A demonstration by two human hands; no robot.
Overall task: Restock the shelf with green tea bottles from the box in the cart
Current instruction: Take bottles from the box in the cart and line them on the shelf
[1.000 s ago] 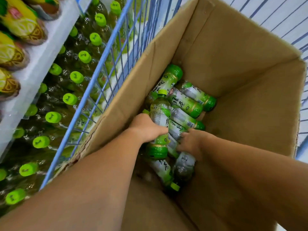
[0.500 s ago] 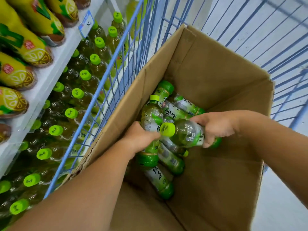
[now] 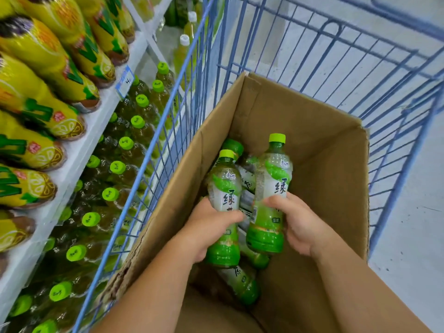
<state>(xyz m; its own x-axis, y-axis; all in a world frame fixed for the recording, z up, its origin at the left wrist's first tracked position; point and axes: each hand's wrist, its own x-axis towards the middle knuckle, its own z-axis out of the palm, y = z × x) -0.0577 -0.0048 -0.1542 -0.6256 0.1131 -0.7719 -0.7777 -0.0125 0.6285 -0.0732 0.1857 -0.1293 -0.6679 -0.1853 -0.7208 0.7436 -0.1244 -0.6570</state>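
Centre of frame: the left hand (image 3: 211,227) curls its fingers round the middle of one green tea bottle, the left bottle (image 3: 224,195), while the right hand (image 3: 298,224) wraps round the lower label of a second, the right bottle (image 3: 271,188). Both bottles are held nearly upright, caps toward the top of the frame, side by side in the mouth of the open cardboard box (image 3: 324,164). Loose bottles (image 3: 242,284) lie on their sides at the box bottom, beneath the two held ones. The box sits inside the blue wire cart (image 3: 336,56), which fills the upper right. At left, partly seen through the cart wires, stand rows of green-capped bottles (image 3: 117,167). Above them the white shelf (image 3: 79,150) carries yellow-labelled bottles (image 3: 43,56), with a blue price tag (image 3: 125,81) on its edge.
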